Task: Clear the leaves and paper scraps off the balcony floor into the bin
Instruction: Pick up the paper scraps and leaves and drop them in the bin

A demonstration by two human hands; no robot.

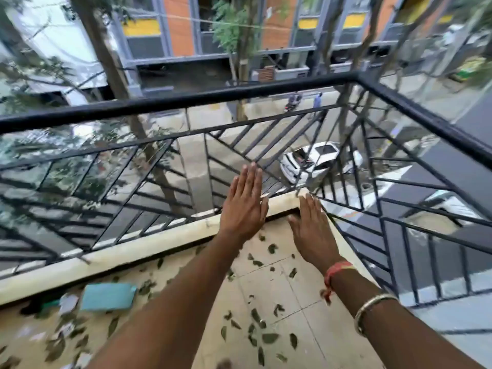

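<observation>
Several dry green leaves [269, 337] lie scattered over the beige tiled balcony floor [277, 288]. Pale paper scraps [68, 303] lie at the lower left near the curb. My left hand [243, 206] is stretched out flat with straight fingers, held in the air over the corner of the balcony. My right hand [312, 230] is also flat and empty, a little lower and to the right. Neither hand touches a leaf or a scrap. No bin is in view.
A teal flat object [107, 296] lies on the floor by the cream curb [133, 249]. A black metal railing [186, 102] encloses the balcony in front and on the right. Far below are a street and a white car [316, 161].
</observation>
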